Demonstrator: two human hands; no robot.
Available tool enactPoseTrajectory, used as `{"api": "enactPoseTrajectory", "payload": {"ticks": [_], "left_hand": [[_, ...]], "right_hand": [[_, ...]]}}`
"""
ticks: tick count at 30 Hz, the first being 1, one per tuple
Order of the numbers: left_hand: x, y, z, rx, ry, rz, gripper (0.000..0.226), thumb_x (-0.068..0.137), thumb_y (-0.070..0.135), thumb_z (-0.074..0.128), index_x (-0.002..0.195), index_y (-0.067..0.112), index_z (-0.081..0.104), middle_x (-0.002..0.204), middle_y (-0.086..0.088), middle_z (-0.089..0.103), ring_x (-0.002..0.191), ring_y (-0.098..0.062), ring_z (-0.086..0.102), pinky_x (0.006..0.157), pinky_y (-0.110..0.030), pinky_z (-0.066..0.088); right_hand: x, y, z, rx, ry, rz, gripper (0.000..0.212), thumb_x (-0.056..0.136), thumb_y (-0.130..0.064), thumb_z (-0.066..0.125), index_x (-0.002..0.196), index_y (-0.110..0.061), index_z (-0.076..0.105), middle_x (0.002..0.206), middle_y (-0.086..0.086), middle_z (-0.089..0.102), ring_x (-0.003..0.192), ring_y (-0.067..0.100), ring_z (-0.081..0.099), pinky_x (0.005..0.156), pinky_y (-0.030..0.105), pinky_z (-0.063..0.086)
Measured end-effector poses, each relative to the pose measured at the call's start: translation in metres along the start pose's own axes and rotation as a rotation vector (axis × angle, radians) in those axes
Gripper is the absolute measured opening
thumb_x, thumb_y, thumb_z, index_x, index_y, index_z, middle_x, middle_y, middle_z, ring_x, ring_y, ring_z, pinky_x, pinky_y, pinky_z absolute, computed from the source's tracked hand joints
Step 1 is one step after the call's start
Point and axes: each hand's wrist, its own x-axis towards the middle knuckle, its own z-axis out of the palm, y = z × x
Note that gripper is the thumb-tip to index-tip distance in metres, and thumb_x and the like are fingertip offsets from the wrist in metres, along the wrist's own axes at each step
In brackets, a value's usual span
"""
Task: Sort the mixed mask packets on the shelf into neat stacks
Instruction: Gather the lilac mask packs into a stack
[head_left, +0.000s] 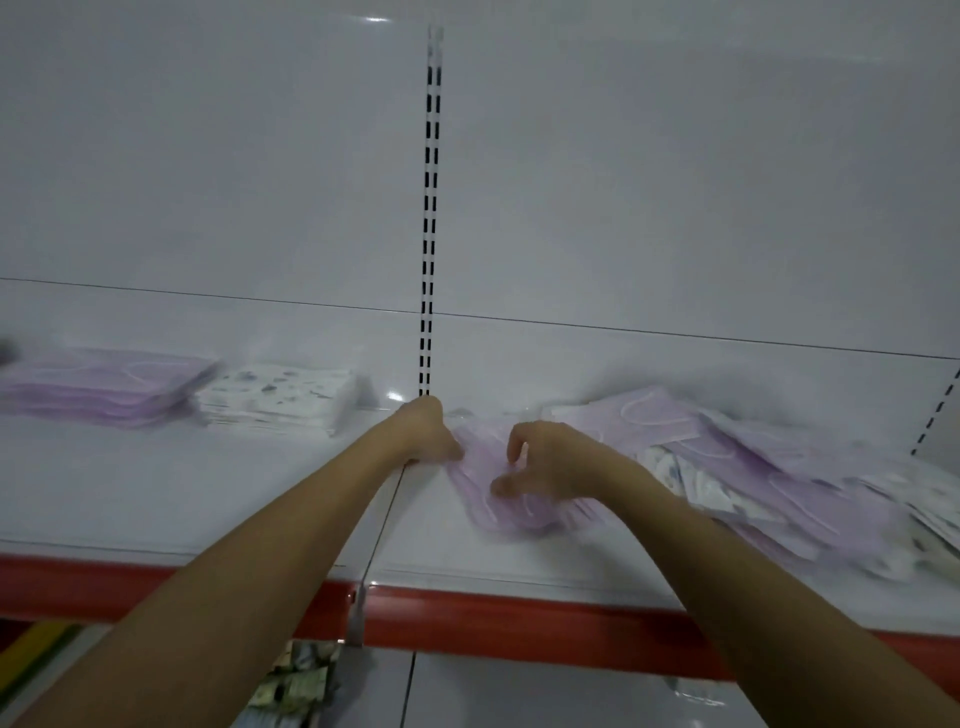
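Item: a small bundle of lilac mask packets (498, 499), lying on the white shelf (156, 499) just right of its centre seam, blurred in the frame. The left hand (428, 431) was at the bundle's left edge, fingers curled and the thumb touching the packets; whether it truly gripped them could not be told. The right hand (540, 462) was on top of the same bundle, thumb pressed on the packets and the index finger arched above them, other fingers hidden. To the right of the bundle, touching it, a loose heap of mixed packets (753, 467) spread toward the shelf's right end, lilac ones overlapping white patterned ones in no order. Far left on the shelf, a squared stack of lilac packets (104, 387); just beside it on the right, a stack of white patterned packets (280, 397). Behind, a white back panel (208, 182) with a slotted upright (430, 208) running down to the shelf near the left hand. Along the near edge, a red price rail (519, 623). Below, on a lower level, some patterned packets (296, 686), only partly seen.
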Motion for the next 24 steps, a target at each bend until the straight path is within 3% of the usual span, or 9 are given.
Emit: {"api": "enactPoseTrajectory", "payload": {"ticks": [2,5,8,10,15,17,19,22,24], "left_hand": [[0.002,0.004,0.003,-0.148,-0.011,-0.024,0.03,0.082,0.012,0.075,0.073,0.008,0.047,0.063,-0.007,0.049,0.05,-0.017,0.044,0.044,-0.023,0.033],[0.002,0.009,0.005,-0.356,-0.013,-0.046,0.029,0.086,0.002,0.068,0.063,0.006,0.05,0.057,-0.008,0.046,0.046,-0.016,0.042,0.038,-0.019,0.034],[-0.001,0.013,0.007,-0.482,-0.014,-0.052,0.018,0.09,0.007,0.066,0.074,0.007,0.059,0.066,-0.006,0.051,0.051,-0.014,0.049,0.042,-0.017,0.042],[-0.003,0.016,0.007,-0.558,0.028,-0.051,0.011,0.094,0.016,0.066,0.085,0.012,0.061,0.077,-0.004,0.056,0.06,-0.014,0.053,0.05,-0.019,0.047],[0.0,0.015,0.002,-0.23,0.026,-0.025,0.031,0.095,0.042,0.061,0.108,0.014,0.057,0.104,-0.003,0.054,0.088,-0.018,0.051,0.071,-0.026,0.038],[0.004,0.015,0.001,-0.042,-0.027,-0.047,0.06,0.085,0.039,0.074,0.134,0.011,0.053,0.129,-0.004,0.053,0.11,-0.021,0.053,0.086,-0.028,0.043],[0.008,0.021,0.0,0.048,-0.04,-0.05,0.064,0.081,0.023,0.077,0.137,0.005,0.052,0.137,-0.01,0.055,0.118,-0.026,0.057,0.093,-0.032,0.051],[0.014,0.022,0.003,-0.179,-0.001,-0.017,0.016,0.08,-0.001,0.068,0.096,0.003,0.068,0.099,-0.014,0.068,0.086,-0.027,0.066,0.067,-0.024,0.056],[0.018,0.014,0.004,-0.39,0.018,-0.012,0.009,0.083,-0.009,0.062,0.086,-0.002,0.067,0.078,-0.013,0.063,0.07,-0.024,0.062,0.058,-0.024,0.054]], "right_hand": [[0.003,0.003,-0.002,-0.01,-0.023,0.005,0.038,0.086,-0.036,0.072,0.11,-0.006,0.066,0.103,0.008,0.07,0.085,0.024,0.068,0.077,0.032,0.054],[0.015,0.012,-0.011,0.023,-0.018,0.004,0.027,0.084,-0.018,0.067,0.103,0.003,0.07,0.101,0.018,0.072,0.077,0.027,0.069,0.073,0.036,0.057],[0.024,0.029,-0.019,0.245,-0.001,0.031,0.024,0.083,-0.011,0.06,0.093,0.009,0.069,0.078,0.017,0.066,0.063,0.025,0.055,0.056,0.034,0.05],[0.032,0.045,-0.024,0.449,0.023,0.069,0.025,0.082,-0.011,0.059,0.089,0.012,0.065,0.073,0.013,0.055,0.066,0.025,0.048,0.057,0.031,0.039],[0.037,0.06,-0.027,0.672,-0.105,-0.006,0.017,0.091,-0.018,0.064,0.09,-0.002,0.068,0.081,0.011,0.059,0.07,0.023,0.053,0.059,0.028,0.043],[0.034,0.054,-0.021,0.658,-0.187,-0.061,0.021,0.094,-0.028,0.064,0.091,-0.007,0.067,0.078,0.011,0.063,0.063,0.022,0.058,0.055,0.027,0.05],[0.032,0.047,-0.02,0.604,-0.207,-0.088,0.029,0.095,-0.036,0.063,0.093,-0.008,0.066,0.078,0.01,0.066,0.057,0.019,0.06,0.056,0.029,0.054],[0.026,0.037,-0.02,0.49,-0.124,-0.092,0.04,0.091,-0.051,0.063,0.097,-0.012,0.063,0.079,0.005,0.068,0.056,0.016,0.061,0.053,0.027,0.052],[0.02,0.028,-0.014,0.368,-0.027,-0.116,0.043,0.085,-0.06,0.064,0.092,-0.017,0.06,0.083,0.0,0.067,0.065,0.014,0.061,0.059,0.028,0.048]]}}
